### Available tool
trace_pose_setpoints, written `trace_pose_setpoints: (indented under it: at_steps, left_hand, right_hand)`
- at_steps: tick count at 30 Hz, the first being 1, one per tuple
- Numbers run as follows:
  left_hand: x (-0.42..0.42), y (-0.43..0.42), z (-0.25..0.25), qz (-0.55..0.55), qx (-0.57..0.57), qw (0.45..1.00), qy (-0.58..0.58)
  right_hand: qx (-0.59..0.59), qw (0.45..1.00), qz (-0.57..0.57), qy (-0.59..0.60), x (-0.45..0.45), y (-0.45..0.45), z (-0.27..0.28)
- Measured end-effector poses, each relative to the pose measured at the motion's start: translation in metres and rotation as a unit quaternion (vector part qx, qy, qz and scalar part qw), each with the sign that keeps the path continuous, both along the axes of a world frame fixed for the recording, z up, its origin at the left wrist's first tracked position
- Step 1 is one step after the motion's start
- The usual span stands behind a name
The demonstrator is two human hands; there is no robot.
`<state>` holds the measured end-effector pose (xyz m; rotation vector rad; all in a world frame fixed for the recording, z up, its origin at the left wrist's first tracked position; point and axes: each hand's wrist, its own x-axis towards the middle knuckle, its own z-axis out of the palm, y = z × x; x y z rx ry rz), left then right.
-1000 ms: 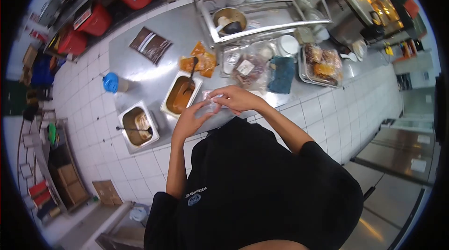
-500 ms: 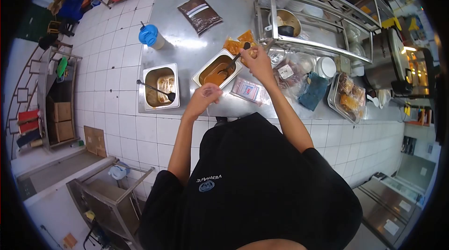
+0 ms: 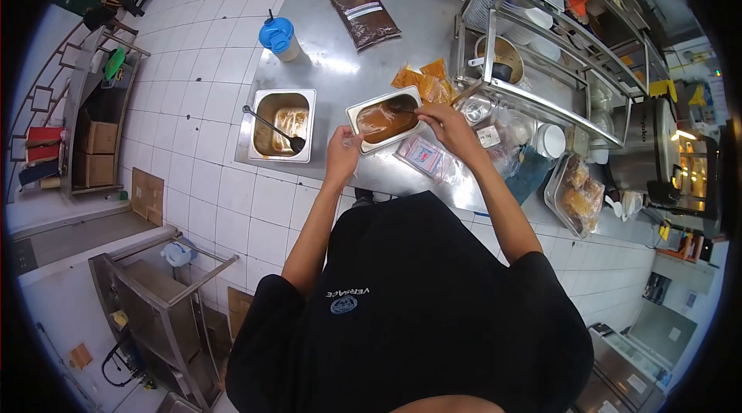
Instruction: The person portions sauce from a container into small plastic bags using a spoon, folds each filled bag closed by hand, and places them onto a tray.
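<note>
The steel table (image 3: 325,77) bears two metal pans (image 3: 382,98); a blue-lidded bottle (image 3: 284,45); a brown packet (image 3: 366,20); orange packets (image 3: 434,87).

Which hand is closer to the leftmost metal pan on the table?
Left. The left hand is just right of the leftmost pan, beside the sauce pan; the right hand is farther off, at the sauce pan's right end.

My bare left hand (image 3: 342,155) is raised in front of me, its fingers curled toward the right and its wrist nearly in line with the bare forearm (image 3: 314,227). My bare right hand (image 3: 451,130) is slightly higher, thumb and fingertips drawn together in a pinch pointing left. Both forearms angle inward, and the hands are apart, the left's exact grip unclear.
</note>
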<state>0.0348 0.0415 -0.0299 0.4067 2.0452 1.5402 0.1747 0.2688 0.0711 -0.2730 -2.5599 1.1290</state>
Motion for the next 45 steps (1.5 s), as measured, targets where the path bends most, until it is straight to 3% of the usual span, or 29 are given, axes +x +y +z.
trace_pose_setpoints:
  at_steps: [3, 5, 9, 11, 12, 14, 15, 17, 23, 25, 27, 28, 30, 34, 36, 37, 39, 43, 45]
  left_hand:
    - [-0.001, 0.006, 0.008, -0.016, -0.020, 0.999, 0.036]
    - [0.001, 0.009, 0.016, -0.020, -0.022, 0.999, 0.039]
    - [0.004, 0.013, 0.024, -0.031, -0.030, 0.995, 0.089]
    - [0.005, 0.015, 0.026, -0.029, -0.029, 0.995, 0.091]
    - [0.005, 0.015, 0.027, -0.026, -0.028, 0.995, 0.091]
    - [0.006, 0.016, 0.029, -0.023, -0.031, 0.996, 0.081]
    - [0.007, 0.016, 0.030, -0.021, -0.033, 0.997, 0.071]
    - [0.007, 0.016, 0.033, -0.023, -0.033, 0.997, 0.065]
    - [0.002, 0.009, 0.032, -0.019, -0.012, 1.000, 0.000]
    - [-0.002, 0.003, 0.030, -0.016, -0.009, 1.000, -0.011]
    - [-0.006, -0.004, 0.030, -0.024, 0.009, 0.992, -0.120]
    - [-0.005, -0.007, 0.032, -0.024, 0.010, 0.992, -0.120]
    - [0.001, -0.014, 0.037, 0.039, 0.000, 0.980, -0.193]
    - [0.029, -0.035, 0.038, 0.038, 0.006, 0.981, -0.190]
    - [0.049, -0.049, 0.021, -0.002, 0.125, 0.930, -0.345]
    - [0.059, -0.055, 0.023, -0.002, 0.126, 0.930, -0.344]
    - [0.072, -0.062, 0.029, -0.118, 0.086, 0.906, -0.397]
    - [0.069, -0.067, 0.036, -0.140, 0.102, 0.904, -0.392]
    - [0.064, -0.071, 0.029, -0.229, 0.159, 0.882, -0.379]
  right_hand:
    - [-0.017, 1.000, -0.015, 0.004, 0.013, -0.003, -0.019]
    - [-0.131, 0.985, -0.114, -0.021, 0.021, -0.006, -0.024]
    - [-0.120, 0.979, -0.165, -0.016, 0.031, -0.013, -0.048]
    - [-0.239, 0.953, -0.187, 0.004, 0.034, -0.013, -0.076]
    - [-0.240, 0.953, -0.187, 0.004, 0.033, -0.013, -0.081]
    - [-0.387, 0.892, -0.232, 0.034, 0.032, -0.014, -0.091]
    - [-0.387, 0.891, -0.234, 0.034, 0.031, -0.015, -0.097]
    - [-0.520, 0.819, -0.235, 0.052, 0.026, -0.017, -0.107]
    - [-0.655, 0.722, -0.215, 0.051, 0.018, -0.028, -0.109]
    - [-0.668, 0.711, -0.214, 0.055, 0.019, -0.028, -0.110]
    - [-0.679, 0.700, -0.214, 0.060, 0.020, -0.027, -0.108]
    - [-0.681, 0.695, -0.222, 0.065, 0.020, -0.026, -0.106]
    - [-0.683, 0.689, -0.231, 0.072, 0.021, -0.023, -0.099]
    - [-0.681, 0.692, -0.223, 0.090, 0.027, -0.016, -0.091]
    - [-0.678, 0.694, -0.223, 0.093, 0.029, -0.015, -0.090]
    - [-0.673, 0.697, -0.227, 0.097, 0.030, -0.015, -0.088]
    - [-0.668, 0.700, -0.232, 0.103, 0.030, -0.014, -0.087]
    - [-0.673, 0.690, -0.243, 0.109, 0.031, -0.012, -0.088]
    - [-0.673, 0.690, -0.239, 0.115, 0.029, -0.010, -0.087]
